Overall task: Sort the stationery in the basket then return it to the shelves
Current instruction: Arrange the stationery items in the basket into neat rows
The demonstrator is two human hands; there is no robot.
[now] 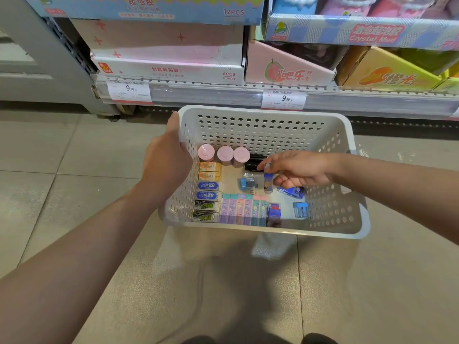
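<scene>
A white perforated basket [263, 112] sits on the tiled floor in front of the shelves. My left hand [166, 155] grips its left rim. Inside the basket, my right hand [298, 170] pinches a slim blue and purple item [268, 182] held upright. Three pink round-lidded tubs [224, 153] stand at the back left. Boxed erasers [210, 186] lie stacked along the left wall. A row of pastel erasers [244, 211] lines the front. Blue sharpeners [248, 182] [301, 209] and a blue correction tape [291, 191] lie loose on the basket floor.
A low shelf [223, 95] with price tags runs behind the basket. It carries pink [169, 68], guava-print [288, 70] and orange [387, 75] display boxes. Grey floor tiles surround the basket, and my shoes show at the bottom edge.
</scene>
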